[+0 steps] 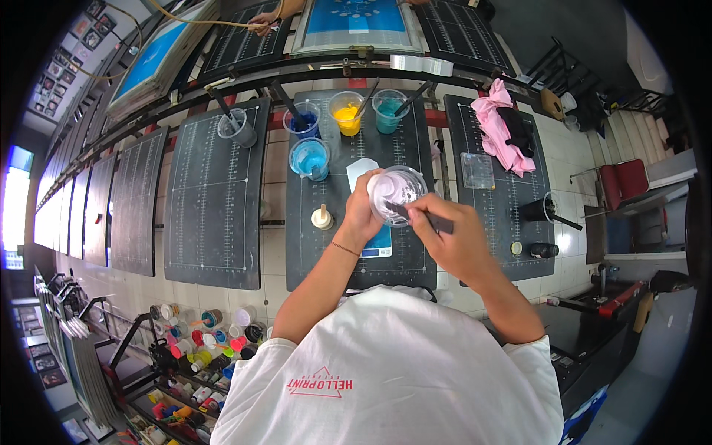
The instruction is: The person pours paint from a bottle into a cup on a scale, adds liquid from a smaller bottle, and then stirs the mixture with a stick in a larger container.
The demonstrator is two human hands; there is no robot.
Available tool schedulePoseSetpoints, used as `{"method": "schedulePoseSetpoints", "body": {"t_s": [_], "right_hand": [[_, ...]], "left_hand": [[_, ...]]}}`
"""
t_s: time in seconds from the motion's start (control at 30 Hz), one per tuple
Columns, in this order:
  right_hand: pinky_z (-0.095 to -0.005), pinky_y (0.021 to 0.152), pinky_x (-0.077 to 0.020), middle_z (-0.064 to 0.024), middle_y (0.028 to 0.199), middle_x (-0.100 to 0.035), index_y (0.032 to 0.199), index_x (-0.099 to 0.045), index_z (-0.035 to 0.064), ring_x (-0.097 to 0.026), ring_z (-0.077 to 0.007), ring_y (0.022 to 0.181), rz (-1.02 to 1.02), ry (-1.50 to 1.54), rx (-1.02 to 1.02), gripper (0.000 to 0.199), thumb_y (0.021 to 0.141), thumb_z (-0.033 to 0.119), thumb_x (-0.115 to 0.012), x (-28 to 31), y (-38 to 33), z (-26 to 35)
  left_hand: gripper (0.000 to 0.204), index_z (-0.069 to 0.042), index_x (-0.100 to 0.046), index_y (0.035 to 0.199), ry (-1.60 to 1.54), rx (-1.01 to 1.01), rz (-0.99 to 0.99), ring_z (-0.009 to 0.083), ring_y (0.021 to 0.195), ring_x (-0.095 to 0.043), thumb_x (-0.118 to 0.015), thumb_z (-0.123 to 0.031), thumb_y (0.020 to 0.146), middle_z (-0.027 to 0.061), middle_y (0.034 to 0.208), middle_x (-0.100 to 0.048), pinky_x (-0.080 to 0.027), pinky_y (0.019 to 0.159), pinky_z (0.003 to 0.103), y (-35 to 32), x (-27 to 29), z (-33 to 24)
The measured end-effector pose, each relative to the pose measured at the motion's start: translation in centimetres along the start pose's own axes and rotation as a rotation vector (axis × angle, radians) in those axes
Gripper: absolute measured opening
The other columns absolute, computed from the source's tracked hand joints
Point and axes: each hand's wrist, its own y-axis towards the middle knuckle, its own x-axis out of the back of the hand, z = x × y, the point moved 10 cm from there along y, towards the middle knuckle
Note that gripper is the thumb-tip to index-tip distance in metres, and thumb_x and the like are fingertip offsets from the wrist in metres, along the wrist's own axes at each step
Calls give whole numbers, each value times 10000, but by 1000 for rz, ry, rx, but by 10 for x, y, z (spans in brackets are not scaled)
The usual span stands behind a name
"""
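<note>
My left hand is wrapped round a clear plastic cup of pale lilac, thick ink, tilted above the black board. In my right hand is a dark flat stirring stick, its end inside the cup. Below the cup lies a blue-and-white flat device, partly hidden, perhaps a scale. Beyond stand cups of dark blue, yellow and teal ink, each with a stick. A light blue cup and a small white pot sit to the left.
On the left board stands a greyish cup with a stick. The right board bears a pink cloth, a clear box and a black cup. Another person's hand is near a screen frame. Many pots crowd the lower left.
</note>
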Motion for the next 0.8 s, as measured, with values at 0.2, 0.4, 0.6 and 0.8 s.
{"method": "schedulePoseSetpoints", "body": {"t_s": [0.2, 0.4, 0.6, 0.8], "right_hand": [[-382, 598, -505, -160, 786, -683, 910, -648, 35, -674, -341, 682, 16, -37, 9, 113, 948, 141, -662, 0, -2, -2], [-404, 616, -506, -159, 779, -680, 922, -645, 30, -665, -351, 681, 115, 25, 6, 117, 949, 142, -665, -6, -5, 1], [-392, 626, -510, -151, 819, -691, 948, -660, 39, -681, -341, 729, 57, -45, -135, 96, 950, 135, -658, -1, -4, -11], [-367, 638, -520, -120, 845, -710, 977, -675, 43, -689, -312, 716, 75, -47, -57, 102, 952, 141, -665, -4, -11, -21]], "left_hand": [[296, -66, -587, 1148, 29, -31, -170, 223, 998, -694, -451, -307, 1044, 100, 1058, -691, -582, 877, 369, -1, 8, -1], [307, -67, -589, 1150, 67, -5, -202, 223, 982, -695, -434, -313, 1051, 103, 1055, -689, -584, 869, 370, -4, 6, 1], [287, -62, -593, 1140, 58, -21, -207, 225, 960, -694, -445, -292, 1053, 101, 1029, -686, -580, 868, 363, -5, 9, -1], [268, -65, -593, 1127, 88, -69, -260, 227, 933, -697, -453, -281, 1053, 93, 1013, -685, -581, 866, 360, -7, 16, -12]]}}
